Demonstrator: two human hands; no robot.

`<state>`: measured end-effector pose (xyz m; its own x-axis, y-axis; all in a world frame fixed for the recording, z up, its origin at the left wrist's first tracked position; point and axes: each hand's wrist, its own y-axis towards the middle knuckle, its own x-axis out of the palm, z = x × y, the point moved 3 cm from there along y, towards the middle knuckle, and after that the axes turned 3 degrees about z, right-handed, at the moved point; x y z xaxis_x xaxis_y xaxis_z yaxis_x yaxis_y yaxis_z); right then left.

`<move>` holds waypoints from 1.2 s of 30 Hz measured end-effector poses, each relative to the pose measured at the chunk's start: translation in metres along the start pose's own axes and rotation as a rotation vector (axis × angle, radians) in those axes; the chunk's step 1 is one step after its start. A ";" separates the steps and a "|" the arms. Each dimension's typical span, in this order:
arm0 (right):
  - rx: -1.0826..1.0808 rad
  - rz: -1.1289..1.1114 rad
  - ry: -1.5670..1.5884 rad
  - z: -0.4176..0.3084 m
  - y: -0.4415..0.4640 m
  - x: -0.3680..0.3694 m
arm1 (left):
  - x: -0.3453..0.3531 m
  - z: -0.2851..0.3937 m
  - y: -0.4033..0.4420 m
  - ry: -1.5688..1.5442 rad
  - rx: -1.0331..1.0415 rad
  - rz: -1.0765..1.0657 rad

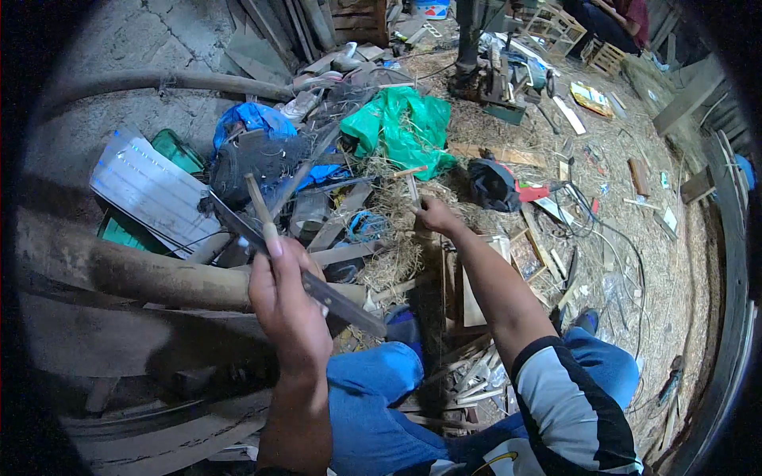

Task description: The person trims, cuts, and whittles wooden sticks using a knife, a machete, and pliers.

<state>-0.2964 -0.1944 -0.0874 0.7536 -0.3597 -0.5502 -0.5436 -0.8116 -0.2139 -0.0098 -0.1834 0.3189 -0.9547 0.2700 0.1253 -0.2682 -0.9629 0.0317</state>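
My left hand [292, 305] is closed around a long, dark knife [341, 301] and a thin wooden stick [259, 202]. The knife slants from upper left to lower right across the palm, and the stick points up beside my thumb. Farther forward, my right hand [436, 216] grips a short, pale stick [412, 189]. An orange-brown strip [410, 171] crosses its upper end; whether the two are joined I cannot tell. Below that hand lies dry straw [405, 230], with a green plastic bag [405, 127] just beyond.
A wooden pole [159, 274] runs along the left. Near my right hand lie a red power tool [533, 192] and its cable [615, 238]. A wooden box frame [456, 289] stands between my legs, with wood scraps [476, 381] below. Another person [615, 20] sits at the far right.
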 end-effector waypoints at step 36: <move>-0.194 0.327 0.638 -0.271 -0.411 -0.164 | 0.076 -0.016 -0.129 -0.023 0.064 -0.628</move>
<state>-0.0963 0.0731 0.3098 0.6648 -0.7465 0.0274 -0.7465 -0.6627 0.0588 -0.0498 -0.0391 0.3081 -0.6147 0.7841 0.0852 -0.7674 -0.6196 0.1651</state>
